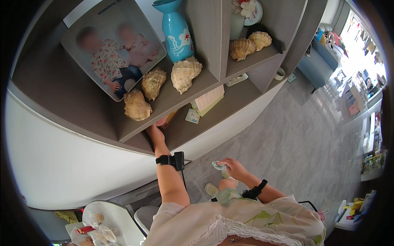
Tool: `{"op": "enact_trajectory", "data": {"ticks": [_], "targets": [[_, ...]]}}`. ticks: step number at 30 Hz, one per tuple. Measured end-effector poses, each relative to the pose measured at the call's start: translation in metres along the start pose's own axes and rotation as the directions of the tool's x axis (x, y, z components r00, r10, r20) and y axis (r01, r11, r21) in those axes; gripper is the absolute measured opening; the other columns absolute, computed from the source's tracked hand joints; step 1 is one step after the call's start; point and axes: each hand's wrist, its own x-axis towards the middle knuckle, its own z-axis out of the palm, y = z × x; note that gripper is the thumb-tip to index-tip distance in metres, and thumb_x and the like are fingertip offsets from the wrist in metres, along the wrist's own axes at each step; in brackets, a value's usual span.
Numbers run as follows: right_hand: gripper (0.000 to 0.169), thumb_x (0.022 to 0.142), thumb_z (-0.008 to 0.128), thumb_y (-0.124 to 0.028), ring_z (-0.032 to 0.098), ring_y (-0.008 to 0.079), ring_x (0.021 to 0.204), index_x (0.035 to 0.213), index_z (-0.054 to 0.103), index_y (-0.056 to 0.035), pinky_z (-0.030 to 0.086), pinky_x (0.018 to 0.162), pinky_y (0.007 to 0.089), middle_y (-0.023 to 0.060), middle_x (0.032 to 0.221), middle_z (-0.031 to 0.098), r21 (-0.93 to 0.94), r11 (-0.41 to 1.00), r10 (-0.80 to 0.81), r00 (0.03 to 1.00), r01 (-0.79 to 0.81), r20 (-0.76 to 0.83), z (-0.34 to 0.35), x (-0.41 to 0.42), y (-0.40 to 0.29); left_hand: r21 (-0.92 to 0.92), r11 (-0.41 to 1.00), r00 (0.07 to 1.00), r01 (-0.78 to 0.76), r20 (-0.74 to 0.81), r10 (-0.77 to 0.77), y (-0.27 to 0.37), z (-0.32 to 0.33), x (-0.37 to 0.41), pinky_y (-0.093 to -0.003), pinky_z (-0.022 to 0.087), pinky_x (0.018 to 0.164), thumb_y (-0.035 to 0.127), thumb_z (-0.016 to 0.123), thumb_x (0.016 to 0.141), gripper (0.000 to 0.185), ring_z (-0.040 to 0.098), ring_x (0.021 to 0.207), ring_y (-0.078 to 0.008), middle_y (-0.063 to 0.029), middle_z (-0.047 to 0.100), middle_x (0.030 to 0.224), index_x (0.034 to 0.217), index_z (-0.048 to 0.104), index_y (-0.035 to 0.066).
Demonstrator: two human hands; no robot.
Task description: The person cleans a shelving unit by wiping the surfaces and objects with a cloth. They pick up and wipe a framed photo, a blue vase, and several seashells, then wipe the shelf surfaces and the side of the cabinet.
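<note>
My left hand [154, 130] reaches into the lower shelf compartment; its fingers are hidden under the shelf board, beside a pink item [161, 122] and an orange-brown object [170, 118]. Whether it grips anything cannot be seen. Over the floor, my right hand [235, 168] pinches a small crumpled pale green item [218, 165]. A desk calendar [209, 100] and a small card with a printed picture [192, 116] lie on the lower shelf, right of my left hand. Seashells [137, 105] line the edge of the board above it.
On the upper shelf, a photo panel [114, 52] leans behind the shells, beside a blue vase [177, 33]. More shells [242, 49] sit in the right compartment. A tape roll [279, 74] lies at the shelf's far end. A white table [123, 220] holding bagged items stands lower left.
</note>
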Motion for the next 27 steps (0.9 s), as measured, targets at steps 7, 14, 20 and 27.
{"op": "enact_trajectory", "data": {"ticks": [7,14,20,27], "targets": [[0.040,0.080,0.051,0.007,0.060,0.0395,0.103,0.113,0.067,-0.0106,0.050,0.089,0.0449,0.0168,0.110,0.064,0.019,1.000,-0.003,1.000,0.003,0.009,0.005,0.008,-0.003,0.270,0.948,0.979,-0.169,-0.065,0.193,0.011,0.021,-0.036,-0.0382,0.036,0.111,0.010,0.078,0.085,0.069,0.048,0.131,-0.0246,-0.0160,0.049,0.144,0.142,0.040,-0.002],[0.042,0.080,0.051,0.007,0.060,0.0384,0.105,0.114,0.067,-0.0106,0.049,0.090,0.0441,0.0162,0.113,0.064,0.008,0.999,-0.044,0.998,0.044,0.037,0.007,0.011,-0.008,0.741,0.557,0.888,-0.374,0.113,0.445,-0.001,0.015,-0.055,-0.0453,0.044,0.100,0.034,0.084,0.078,0.067,0.056,0.116,-0.0387,-0.0239,0.058,0.126,0.124,0.056,-0.005],[0.043,0.082,0.049,0.009,0.059,0.0380,0.108,0.117,0.066,-0.0106,0.049,0.092,0.0444,0.0161,0.118,0.063,-0.029,0.999,0.029,0.998,-0.031,-0.058,0.006,0.014,-0.018,0.727,0.633,0.960,-0.267,0.143,0.240,-0.002,-0.006,-0.090,-0.0449,0.049,0.091,0.023,0.070,0.087,0.054,0.061,0.105,-0.0432,-0.0286,0.061,0.118,0.126,0.049,-0.007],[0.050,0.075,0.055,0.010,0.053,0.0381,0.117,0.120,0.064,-0.0103,0.047,0.098,0.0458,0.0133,0.128,0.058,-0.353,0.928,-0.302,0.802,0.123,-0.515,-0.035,0.087,-0.033,0.845,0.389,0.905,-0.367,0.227,0.359,0.013,-0.005,-0.097,-0.0494,0.046,0.096,0.019,0.059,0.092,0.047,0.056,0.114,-0.0461,-0.0278,0.055,0.130,0.132,0.050,-0.004]]}}
